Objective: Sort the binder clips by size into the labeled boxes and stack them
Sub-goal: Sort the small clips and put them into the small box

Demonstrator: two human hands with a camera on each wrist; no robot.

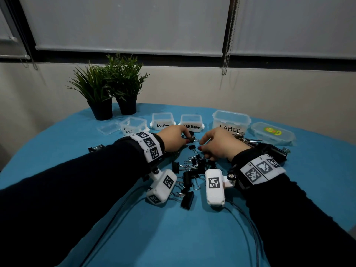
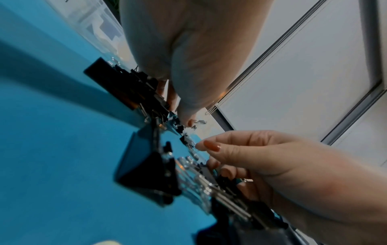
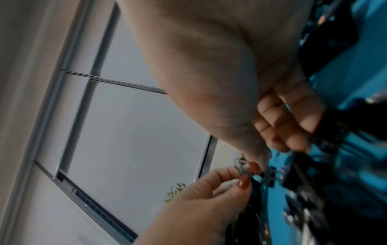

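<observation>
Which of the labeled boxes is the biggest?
The box marked LARGE, rightmost of the four labeled boxes. It is taller and wider than the Small box and both Medium boxes.

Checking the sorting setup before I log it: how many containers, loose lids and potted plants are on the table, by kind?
Open labeled boxes: 4: Small box, first Medium box, second Medium box, Large box
Lidded container: 1
Loose clear lid: 1
Potted plants: 2: left plant, right plant
Total: 8
</observation>
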